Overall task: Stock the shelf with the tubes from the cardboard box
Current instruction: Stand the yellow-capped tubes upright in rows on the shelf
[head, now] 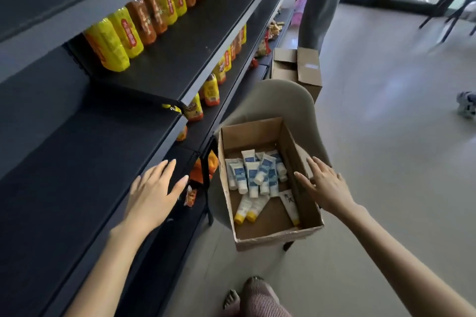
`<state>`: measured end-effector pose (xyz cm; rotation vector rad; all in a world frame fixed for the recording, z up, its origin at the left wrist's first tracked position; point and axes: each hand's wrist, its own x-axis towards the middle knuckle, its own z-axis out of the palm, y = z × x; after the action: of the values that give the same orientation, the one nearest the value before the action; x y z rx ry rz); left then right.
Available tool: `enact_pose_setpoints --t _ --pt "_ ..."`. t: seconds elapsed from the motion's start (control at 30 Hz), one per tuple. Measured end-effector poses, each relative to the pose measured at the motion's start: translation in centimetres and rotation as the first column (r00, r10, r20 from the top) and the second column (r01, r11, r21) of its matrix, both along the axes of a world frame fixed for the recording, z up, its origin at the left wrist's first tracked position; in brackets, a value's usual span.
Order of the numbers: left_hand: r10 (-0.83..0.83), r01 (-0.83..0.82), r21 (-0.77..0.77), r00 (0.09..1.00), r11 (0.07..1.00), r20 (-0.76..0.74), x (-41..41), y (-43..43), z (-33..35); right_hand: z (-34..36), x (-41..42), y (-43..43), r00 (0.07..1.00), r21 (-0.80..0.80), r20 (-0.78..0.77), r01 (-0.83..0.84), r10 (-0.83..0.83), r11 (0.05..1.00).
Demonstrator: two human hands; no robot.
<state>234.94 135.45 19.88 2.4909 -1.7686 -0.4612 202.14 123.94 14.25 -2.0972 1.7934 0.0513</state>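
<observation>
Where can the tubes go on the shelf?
The dark shelf by the left hand is bare. The shelf above has a free front strip before the yellow and orange packets. The middle of the cardboard box is crowded with tubes.

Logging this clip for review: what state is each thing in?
cardboard box: open, on a chair.
tubes: lying loose in the box, none held.
left hand: open, above the shelf, holding nothing.
right hand: open, over the box's right wall.
</observation>
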Motion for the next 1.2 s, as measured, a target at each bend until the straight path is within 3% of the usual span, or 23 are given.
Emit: enact_pose_setpoints --t 0.4,0.57,0.77,1.0,1.2 --pt "0.022 0.018 0.195 0.979 0.981 -0.204 -1.1 -4.6 -8.3 -13.0 1.6 -1.6 0.989 0.224 0.034 0.132 -0.143 0.966" --pt "0.033 0.043 0.263 0.961 0.964 -0.276 -2.5 -7.1 -12.4 -19.0 2.2 -2.1 0.943 0.423 0.069 0.267 -0.325 0.866" --pt "0.049 0.048 0.267 0.938 0.962 -0.344 -3.8 -9.2 -16.6 -25.2 1.9 -3.4 0.874 0.544 0.049 0.383 -0.484 0.747" --pt "0.069 0.036 0.206 0.874 0.978 -0.481 -4.5 -9.6 -19.5 -30.3 2.5 -4.8 0.810 0.573 0.031 0.465 -0.585 0.675" --pt "0.148 -0.043 0.194 0.807 0.980 -0.571 -4.5 -9.2 -20.0 -31.9 3.3 -4.5 0.821 0.517 -0.134 0.536 -0.555 0.668"
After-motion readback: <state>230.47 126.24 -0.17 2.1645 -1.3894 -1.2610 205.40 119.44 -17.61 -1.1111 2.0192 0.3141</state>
